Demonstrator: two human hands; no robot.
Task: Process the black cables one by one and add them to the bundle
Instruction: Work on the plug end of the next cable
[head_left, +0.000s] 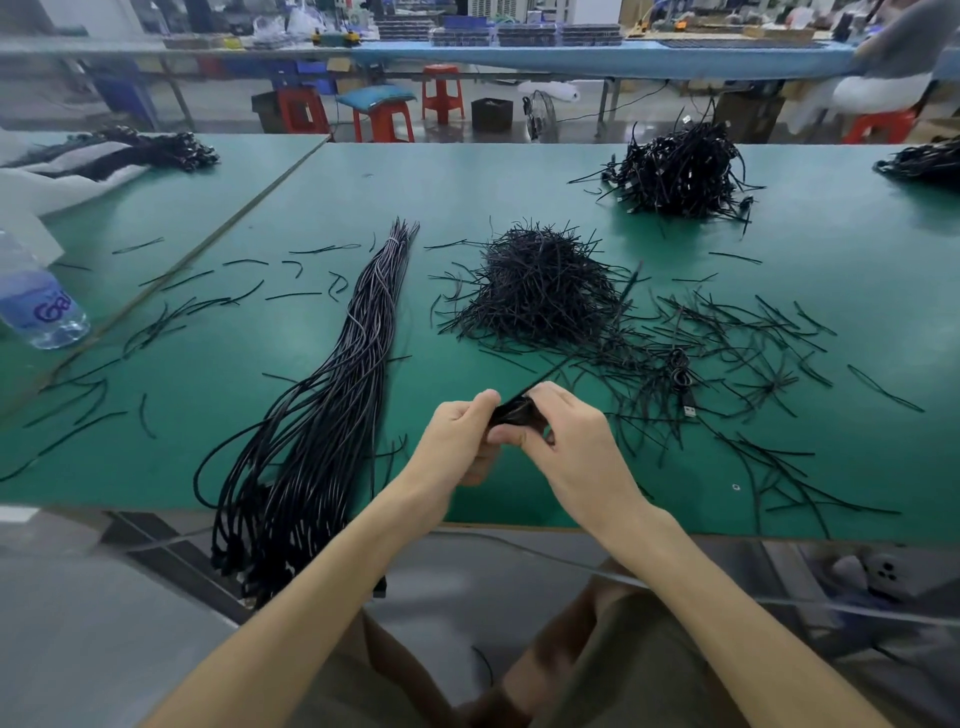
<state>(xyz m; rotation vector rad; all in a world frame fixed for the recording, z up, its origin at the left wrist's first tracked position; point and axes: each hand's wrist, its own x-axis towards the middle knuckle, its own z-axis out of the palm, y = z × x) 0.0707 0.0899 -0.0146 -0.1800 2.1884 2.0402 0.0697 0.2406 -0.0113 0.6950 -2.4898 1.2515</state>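
Holding a small coiled black cable (514, 414) between them, the left hand (457, 441) and the right hand (566, 447) both pinch it with curled fingers and thumbs, and one straight piece of it runs up and away over the green table (519, 197). The hands are just right of the bundle (332, 374). The bundle is long and lies on the table, with its near end hanging over the edge. Right of the bundle sits a pile of short black ties (540, 291). Farther right of the bundle, and farther back, is a heap of black cables (680, 171). Loose ties (753, 332) lie on both sides of the bundle, and a water bottle (36, 306) is well to its left.
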